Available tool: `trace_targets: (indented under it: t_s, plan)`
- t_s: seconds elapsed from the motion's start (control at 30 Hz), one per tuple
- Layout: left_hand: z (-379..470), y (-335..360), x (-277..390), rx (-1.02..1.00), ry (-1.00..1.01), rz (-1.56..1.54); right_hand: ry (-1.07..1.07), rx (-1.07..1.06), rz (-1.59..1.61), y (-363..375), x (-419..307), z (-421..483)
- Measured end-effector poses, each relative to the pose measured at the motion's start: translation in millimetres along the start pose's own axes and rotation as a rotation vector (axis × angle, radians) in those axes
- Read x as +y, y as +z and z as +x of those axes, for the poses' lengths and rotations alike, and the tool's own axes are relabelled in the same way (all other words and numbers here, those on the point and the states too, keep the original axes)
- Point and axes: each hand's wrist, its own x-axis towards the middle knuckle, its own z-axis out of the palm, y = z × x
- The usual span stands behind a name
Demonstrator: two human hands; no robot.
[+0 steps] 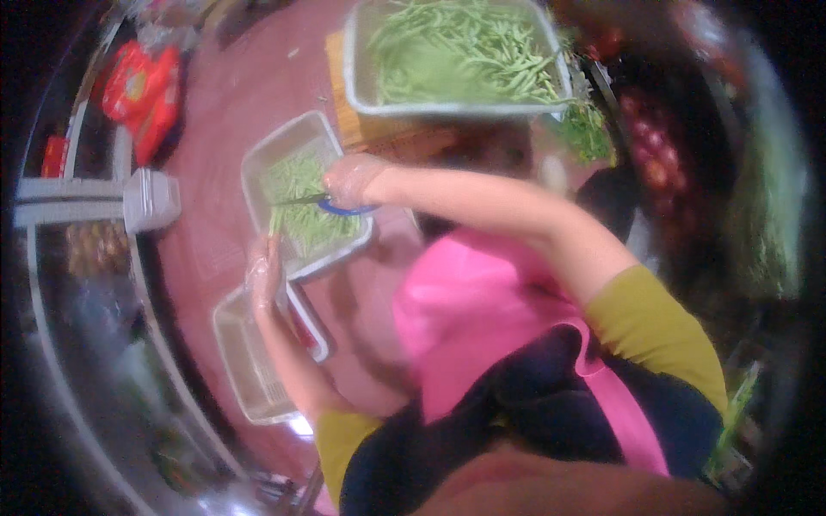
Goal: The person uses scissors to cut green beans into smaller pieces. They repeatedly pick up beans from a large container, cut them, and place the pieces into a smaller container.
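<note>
My right hand (pixel 353 180), in a thin clear plastic glove, grips a pair of scissors (pixel 342 207) with blue handles and dark blades. The blades point left, over a pale plastic basket (pixel 257 164). Cut green bean pieces (pixel 310 231) cover much of its bottom. At the basket's left edge, my gloved left hand (pixel 263 274) holds a small bunch of green beans (pixel 276 221) upward, their tips close beneath the blades. Whether the blades touch the beans is too blurred to tell.
A large white basket of whole green beans (pixel 477 58) stands on a wooden support (pixel 342 97). Another pale basket (pixel 242 355) sits below my left forearm. Left are a red plastic bag (pixel 145 93), stacked clear containers (pixel 151 200) and a metal-edged display case (pixel 139 284). Leafy greens (pixel 586 132) lie at right.
</note>
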Motion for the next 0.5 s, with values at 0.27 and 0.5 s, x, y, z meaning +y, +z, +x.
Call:
trace_targets:
  t_s: [0.27,0.5]
  plan:
    - [59,42,17,-0.002,-0.024,0.487,0.058,0.173,0.186,-31,68,-41]
    - [86,74,151,0.142,0.285,0.052,0.217,0.381,0.848,-82,137,-111]
